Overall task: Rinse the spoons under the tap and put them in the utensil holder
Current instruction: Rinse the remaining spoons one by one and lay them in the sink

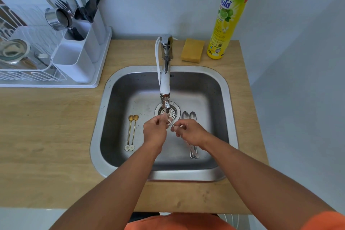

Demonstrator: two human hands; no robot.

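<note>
directly under the tap (165, 73), over the drain (172, 113) of the steel sink (231, 99), a pale spoon (170, 123) is held between both hands. the left hand (155, 130) is curled, and the bowl end of the spoon is pinched by its fingertips just below the tap's outlet; the right hand (192, 133) is curled round the handle, whose far end is seen sticking out beneath the wrist, down and to the right. the spoon thus lies slanted between the two hands, its upper end nearest the spout. whether water is running cannot be told. on the sink floor, to the left of the left hand and apart from it, two gold spoons (131, 130) with flower-shaped ends are laid side by side, bowls toward the tap. to the right, partly hidden under the right hand, two silver spoons (189, 115) are laid side by side, bowls also toward the tap. the utensil holder (80, 50), white and in several compartments, is set on a white drying rack tray (56, 85) at the back left of the wooden counter (46, 127), well apart from both hands; forks, spoons and a metal cup are already stood in its rear compartments. a yellow sponge (192, 50) and a bottle of dish soap (227, 18) are stood behind the sink to the right.
</note>
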